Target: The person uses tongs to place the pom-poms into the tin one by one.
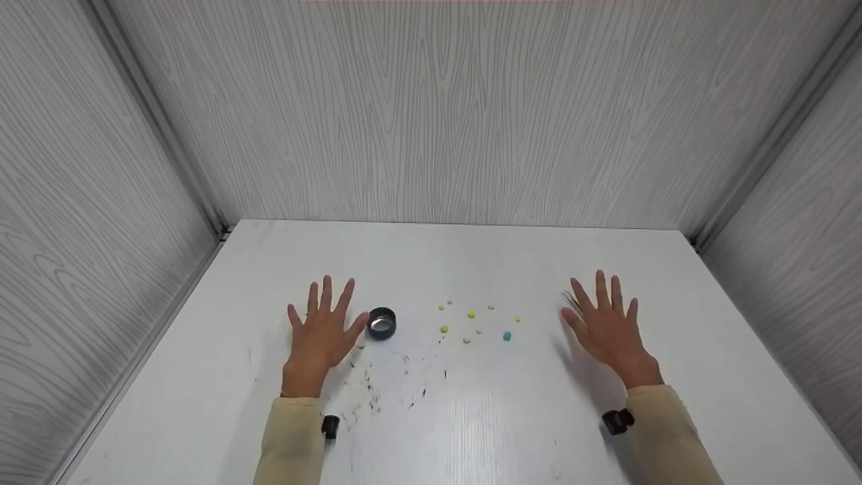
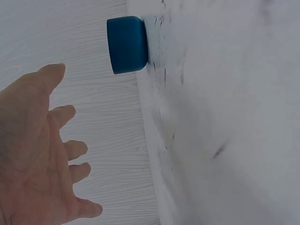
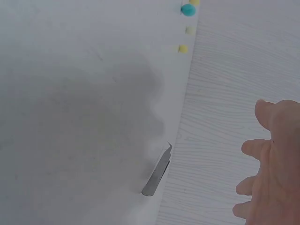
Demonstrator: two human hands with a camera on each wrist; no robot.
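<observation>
My left hand (image 1: 322, 340) is held over the table with its fingers spread and holds nothing. Just beyond its thumb stands a small round cup (image 2: 127, 45), blue outside and silvery inside, upright on the table. On the other side my right hand (image 1: 611, 337) is likewise spread above the surface, with nothing in it. A pair of metal tweezers (image 3: 158, 173) with a bent tip lies flat on the table close by; the hand partly hides it in the head view. Between the hands lie several little pellets, among them a teal one (image 1: 507, 336), a yellow one (image 1: 471, 314) and a white one (image 1: 467, 340).
Dark scuffs and specks (image 1: 369, 387) mark the white table (image 1: 498, 431) in front of the cup. Wood-grain panels enclose it at the back (image 1: 431, 121), left (image 1: 81, 202) and right (image 1: 801, 236). A small black device (image 1: 617, 422) sits at the right wrist.
</observation>
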